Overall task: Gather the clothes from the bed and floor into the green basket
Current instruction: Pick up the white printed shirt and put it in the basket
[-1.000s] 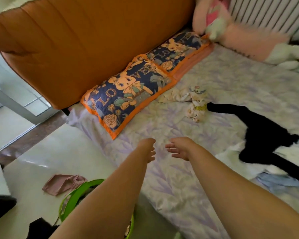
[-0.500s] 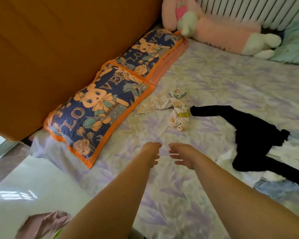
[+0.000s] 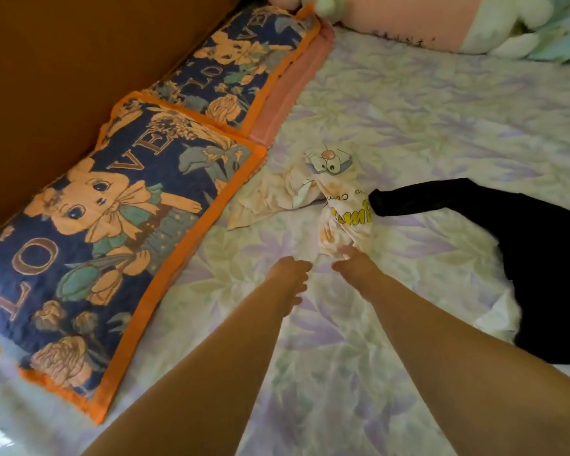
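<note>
Both bare arms stretch forward, left hand (image 3: 290,274) and right hand (image 3: 354,263) loosely curled, side by side.

Cream cartoon-print shirt (image 3: 313,192), black garment (image 3: 524,245), lilac floral sheet (image 3: 408,110), navy-orange pillows (image 3: 119,232).

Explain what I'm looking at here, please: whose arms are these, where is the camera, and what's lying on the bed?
No machine here: the camera sits on a person's head, looking down at their own bare arms. The left hand and right hand reach across a flowered bed sheet; both are empty. The right hand's fingertips are just at the edge of a crumpled cream cartoon-print garment. Beside it lies a black garment. Two navy and orange pillows lean along the headboard, with a pink plush toy at the top. The basket is out of view.
</note>
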The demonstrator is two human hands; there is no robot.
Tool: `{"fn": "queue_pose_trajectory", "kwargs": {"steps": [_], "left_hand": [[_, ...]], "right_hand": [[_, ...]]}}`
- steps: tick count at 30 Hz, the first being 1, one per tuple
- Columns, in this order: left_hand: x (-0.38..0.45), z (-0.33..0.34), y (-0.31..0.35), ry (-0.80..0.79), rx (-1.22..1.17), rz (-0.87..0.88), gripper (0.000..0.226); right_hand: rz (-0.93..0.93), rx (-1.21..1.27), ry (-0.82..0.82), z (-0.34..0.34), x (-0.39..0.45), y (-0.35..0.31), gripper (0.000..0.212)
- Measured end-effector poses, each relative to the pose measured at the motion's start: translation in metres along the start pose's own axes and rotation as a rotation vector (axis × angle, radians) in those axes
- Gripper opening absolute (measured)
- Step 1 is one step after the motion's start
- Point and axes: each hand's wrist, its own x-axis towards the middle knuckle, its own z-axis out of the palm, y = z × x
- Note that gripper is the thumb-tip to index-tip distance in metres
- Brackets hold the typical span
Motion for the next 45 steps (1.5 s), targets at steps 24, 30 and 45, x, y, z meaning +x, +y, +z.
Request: {"fn": "queue_pose_trajectory", "kwargs": {"steps": [24,30,45], "left_hand": [[0.010,0.012,-0.032,-0.029,-0.265,-0.074,0.059],[-0.068,0.015,-0.029,-0.130,-0.252,-0.093,0.035],[-0.289,-0.004,-0.011,-0.212,0.505,0.339,0.034]], "right_hand": [[0.102,0.240,-0.453,-0.015,-0.047,0.018,0.022],[0.196,0.003,-0.783,-0.041,-0.119,0.017,0.035],[0.307,1.350,-0.371,-0.060,-0.273,-0.063,0.075]]}}
